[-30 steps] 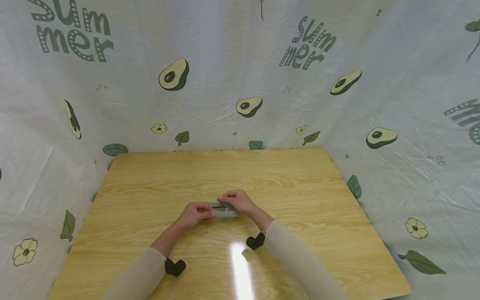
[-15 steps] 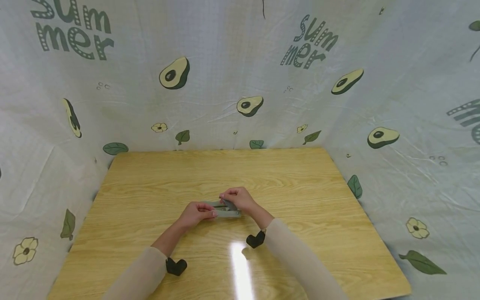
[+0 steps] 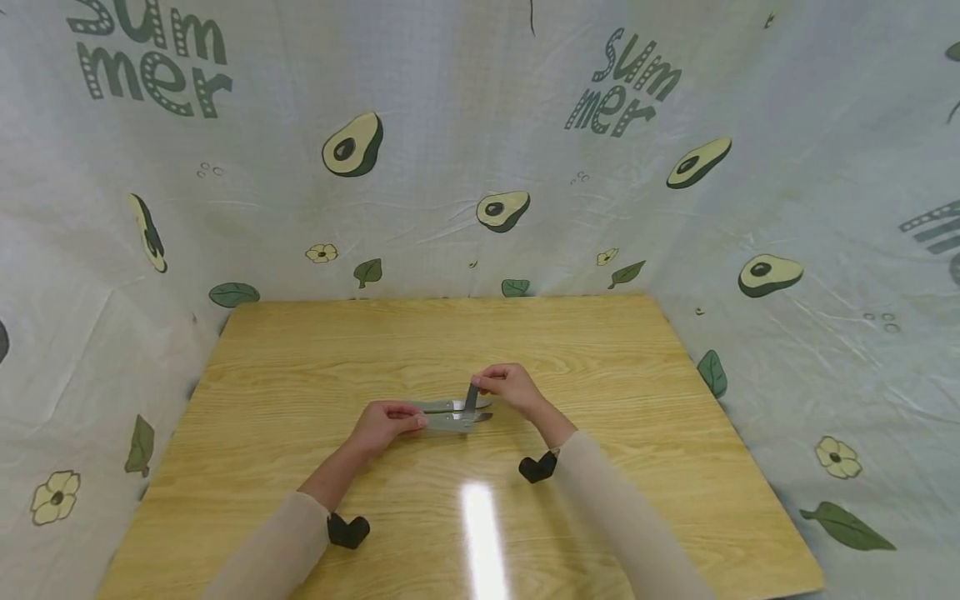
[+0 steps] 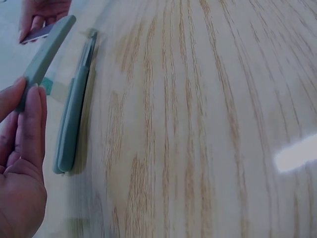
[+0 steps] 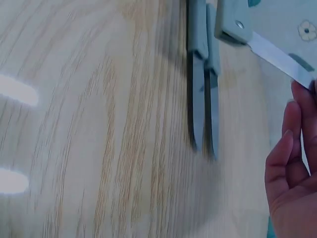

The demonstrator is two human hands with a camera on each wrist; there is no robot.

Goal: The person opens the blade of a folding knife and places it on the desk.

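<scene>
My left hand (image 3: 381, 427) pinches the grey-green handle of a folding knife (image 4: 49, 54), held a little above the table. My right hand (image 3: 512, 387) pinches the tip end of that knife's blade (image 5: 280, 57) between thumb and fingers. The blade stands out at an angle from the handle, partly unfolded. Under the held knife, two similar folding knives lie side by side on the table with their blades (image 5: 198, 104) extended. Their green handles (image 4: 74, 119) show in the left wrist view, partly overlapping each other. The fingers of my right hand hide the blade's tip.
The wooden table (image 3: 600, 500) has a bright light reflection (image 3: 480, 533) near its front. A white patterned cloth (image 3: 420, 92) hangs behind the table and along both sides.
My right hand has moved up and to the right, swinging the blade further out of the handle. My left hand stays nearly in place. The two knives beneath are now more visible.
</scene>
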